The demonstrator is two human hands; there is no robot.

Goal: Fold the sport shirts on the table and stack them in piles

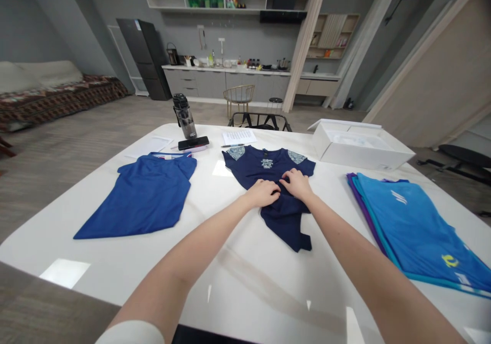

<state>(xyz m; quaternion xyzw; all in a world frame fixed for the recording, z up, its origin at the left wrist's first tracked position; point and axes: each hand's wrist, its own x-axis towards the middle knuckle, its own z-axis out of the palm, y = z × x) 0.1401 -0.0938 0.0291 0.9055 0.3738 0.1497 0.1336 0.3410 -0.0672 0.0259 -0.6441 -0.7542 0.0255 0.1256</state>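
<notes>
A navy short-sleeved top [284, 223] is laid on the white tabletop [95, 257], directly in front of the person, with its neckline at the far side. The shoulders and patterned sleeve panels are spread out; the midsection is gathered and the lower part is skewed in uneven folds, so the garment is judged to be only partly arranged. At the left, a royal blue garment [146, 195] is laid flat, well apart from the top. At the right, a stack of blue, teal and purple garments [414, 216] is layered with edges roughly aligned.

The left hand [263, 193] and the right hand [298, 184] are placed close together on the midsection of the navy top. In each grip the fingers are bent downward onto the cloth (whether any fabric is pinched cannot be told).

A white box [345, 155] is positioned behind the stack, with its lid raised; pale contents are partly visible inside but cannot be identified. A clear bottle [186, 121] with a black cap is stood upright near the far edge; its fill level cannot be determined. A dark phone [194, 143] is placed just in front of the bottle
</notes>
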